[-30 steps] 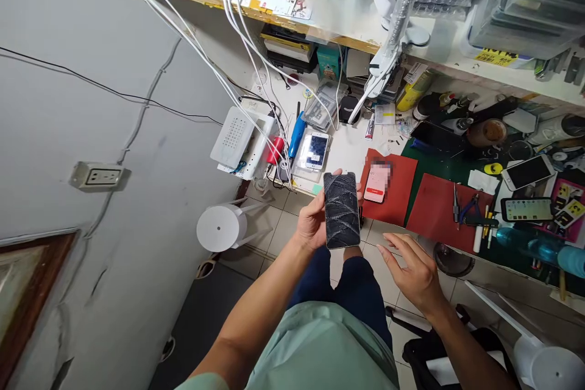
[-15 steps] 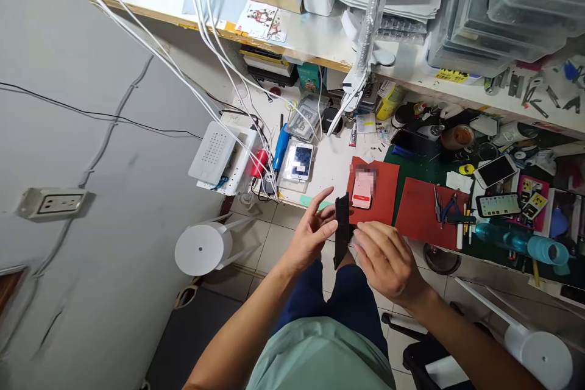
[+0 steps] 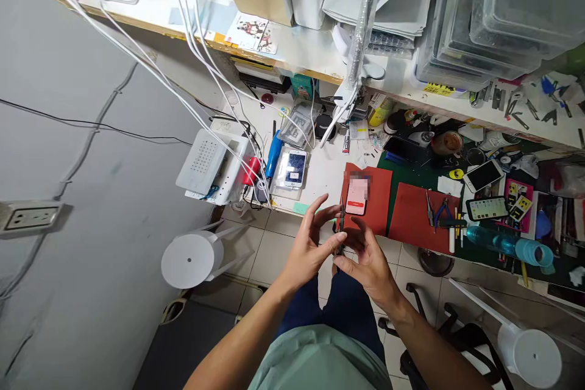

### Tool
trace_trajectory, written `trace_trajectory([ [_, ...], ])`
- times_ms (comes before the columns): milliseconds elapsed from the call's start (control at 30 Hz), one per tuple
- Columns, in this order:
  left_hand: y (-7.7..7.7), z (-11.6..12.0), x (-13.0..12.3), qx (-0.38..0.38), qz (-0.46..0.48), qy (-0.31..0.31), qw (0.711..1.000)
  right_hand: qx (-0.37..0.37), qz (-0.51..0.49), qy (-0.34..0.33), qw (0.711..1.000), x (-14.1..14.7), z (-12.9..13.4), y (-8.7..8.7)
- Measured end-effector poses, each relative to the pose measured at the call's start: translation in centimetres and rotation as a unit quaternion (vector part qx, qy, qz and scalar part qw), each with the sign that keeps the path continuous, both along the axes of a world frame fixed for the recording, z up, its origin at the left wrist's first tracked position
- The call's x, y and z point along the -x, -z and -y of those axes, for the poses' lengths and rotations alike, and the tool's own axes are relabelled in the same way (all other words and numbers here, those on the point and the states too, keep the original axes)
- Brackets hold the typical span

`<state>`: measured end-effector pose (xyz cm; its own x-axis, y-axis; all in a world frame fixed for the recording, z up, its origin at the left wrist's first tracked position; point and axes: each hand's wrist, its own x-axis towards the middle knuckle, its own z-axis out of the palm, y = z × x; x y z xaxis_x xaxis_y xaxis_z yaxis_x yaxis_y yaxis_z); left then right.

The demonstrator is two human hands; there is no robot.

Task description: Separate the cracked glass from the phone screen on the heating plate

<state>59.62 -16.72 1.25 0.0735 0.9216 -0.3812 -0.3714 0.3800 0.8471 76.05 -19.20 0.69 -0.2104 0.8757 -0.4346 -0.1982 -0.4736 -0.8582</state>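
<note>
A thin black object point(image 3: 340, 225), seen nearly edge-on, is held between both hands in front of the bench's edge. My left hand point(image 3: 316, 241) grips it from the left, thumb on the near side and fingers behind. From the right, my right hand point(image 3: 365, 256) has its thumb and fingertips round its lower part. Just beyond the hands, a phone with a pinkish lit screen point(image 3: 357, 194) lies on a red mat point(image 3: 381, 195).
Left on the bench point(image 3: 322, 180) are a white phone point(image 3: 295, 169), a blue tool point(image 3: 274, 155) and hanging white cables. A second red mat point(image 3: 411, 222) bears pliers point(image 3: 441, 210). A blue bottle point(image 3: 498, 241) lies at the right. White stools point(image 3: 192, 259) stand below.
The black object has turned from showing its broad face to nearly edge-on. My right hand has moved left onto it, its fingers now round its lower part. The view has shifted slightly.
</note>
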Motion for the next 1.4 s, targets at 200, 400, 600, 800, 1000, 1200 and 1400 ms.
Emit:
trace_trajectory([
  [200,0.3,-0.4,0.1,0.023,0.005,-0.003,1.000,0.021,0.006,0.006,1.000,-0.2,0.1,0.4],
  [400,0.7,-0.8,0.4,0.041,0.003,0.026,0.999,0.036,-0.005,0.016,0.999,-0.2,0.5,0.8],
  [600,-0.1,-1.0,2.0,0.025,-0.072,-0.005,0.997,0.012,0.062,0.021,0.998,-1.3,1.2,1.8],
  [800,1.3,0.5,5.4,0.064,-0.073,-0.001,0.995,-0.280,0.378,-0.037,0.882,-4.5,-0.1,1.5],
  [1000,2.6,0.1,6.1,0.117,0.015,0.168,0.979,-0.493,0.409,-0.149,0.753,-6.6,-2.5,-0.3],
  [1200,0.7,-1.8,5.9,0.110,0.012,0.270,0.957,-0.581,0.466,-0.253,0.618,-6.5,-2.8,-1.0],
  [1400,0.1,-2.0,4.4,0.119,-0.022,0.292,0.949,-0.587,0.475,-0.279,0.593,-6.2,-2.7,-1.4],
])
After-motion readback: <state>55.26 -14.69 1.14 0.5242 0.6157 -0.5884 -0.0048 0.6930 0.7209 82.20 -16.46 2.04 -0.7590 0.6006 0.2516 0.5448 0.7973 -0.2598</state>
